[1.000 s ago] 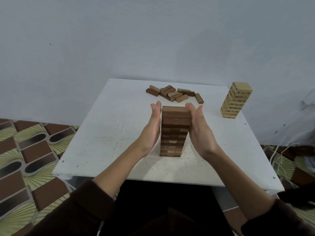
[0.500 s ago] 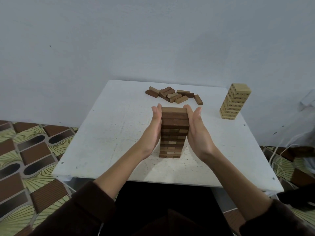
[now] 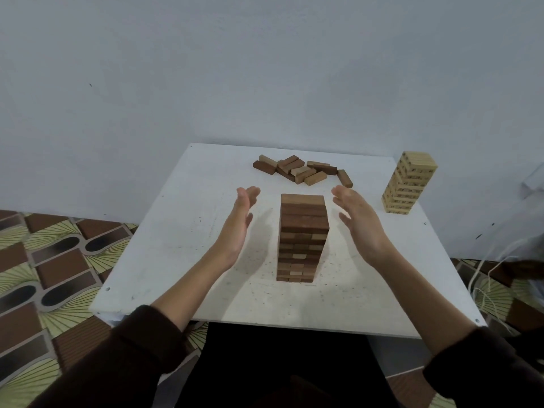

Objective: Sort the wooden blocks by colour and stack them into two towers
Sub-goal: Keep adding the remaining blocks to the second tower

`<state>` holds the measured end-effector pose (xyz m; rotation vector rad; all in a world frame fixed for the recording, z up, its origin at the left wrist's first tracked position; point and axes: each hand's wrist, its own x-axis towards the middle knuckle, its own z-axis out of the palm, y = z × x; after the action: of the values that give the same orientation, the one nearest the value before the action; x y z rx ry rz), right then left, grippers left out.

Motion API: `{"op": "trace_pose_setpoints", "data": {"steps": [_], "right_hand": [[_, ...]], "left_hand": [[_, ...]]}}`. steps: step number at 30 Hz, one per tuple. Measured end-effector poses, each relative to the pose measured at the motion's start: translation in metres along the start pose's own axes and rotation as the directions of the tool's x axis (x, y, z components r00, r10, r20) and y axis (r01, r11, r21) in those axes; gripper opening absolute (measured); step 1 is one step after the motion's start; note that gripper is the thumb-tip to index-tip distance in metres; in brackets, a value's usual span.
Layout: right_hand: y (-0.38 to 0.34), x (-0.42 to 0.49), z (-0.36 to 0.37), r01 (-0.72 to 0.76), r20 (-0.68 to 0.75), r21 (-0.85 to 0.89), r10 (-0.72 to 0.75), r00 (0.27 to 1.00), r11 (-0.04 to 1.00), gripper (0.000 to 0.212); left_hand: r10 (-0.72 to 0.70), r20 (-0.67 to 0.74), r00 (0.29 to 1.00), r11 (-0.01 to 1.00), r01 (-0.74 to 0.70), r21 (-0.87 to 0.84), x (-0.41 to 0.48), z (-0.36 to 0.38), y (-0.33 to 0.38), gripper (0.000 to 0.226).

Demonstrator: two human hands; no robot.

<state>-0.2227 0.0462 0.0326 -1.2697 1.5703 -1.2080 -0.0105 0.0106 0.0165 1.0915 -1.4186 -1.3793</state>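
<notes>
Item: brown tower [image 3: 303, 237]. Stands free between my left hand [image 3: 238, 228] and right hand [image 3: 359, 222], touching neither. Long axis upright.
Hands: both flat-fingered, palms inward, holding nothing.
Loose brown blocks [image 3: 303, 172]: beyond my fingertips.
Risk, as I judge it: a palm knocking the tower, or an off-centre block, would topple it.

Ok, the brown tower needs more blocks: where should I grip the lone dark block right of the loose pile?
Pinch the lone dark block across its long sides, mid-length, from above with the right hand. It lies flat at the edge of the loose pile, so both long sides look free.
</notes>
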Motion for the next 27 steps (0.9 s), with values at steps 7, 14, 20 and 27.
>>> {"op": "trace_pose_setpoints", "data": {"steps": [7, 14, 20, 27], "right_hand": [[0.028, 0.088, 0.006, -0.006, 0.011, -0.423, 0.012, 1.0, 0.906, 0.035], [0.054, 0.168, 0.013, 0.166, 0.159, -0.611, -0.086, 0.984, 0.774, 0.04], [0.074, 0.195, 0.021, 0.231, 0.255, -0.842, -0.018, 0.967, 0.487, 0.057], [0.08, 0.197, 0.02, 0.36, 0.209, -0.748, -0.317, 0.925, 0.557, 0.023]], "left_hand": [[0.014, -0.003, 1.0, 0.864, -0.011, 0.503, 0.069, -0.004, -0.036, 0.033], [0.038, 0.176, 0.984, 0.756, -0.143, 0.638, 0.144, 0.017, -0.056, 0.034], [0.097, 0.303, 0.948, 0.605, -0.298, 0.738, 0.19, 0.034, -0.065, 0.052], [0.202, 0.36, 0.911, 0.429, -0.413, 0.803, 0.208, 0.043, -0.082, 0.053]]}}
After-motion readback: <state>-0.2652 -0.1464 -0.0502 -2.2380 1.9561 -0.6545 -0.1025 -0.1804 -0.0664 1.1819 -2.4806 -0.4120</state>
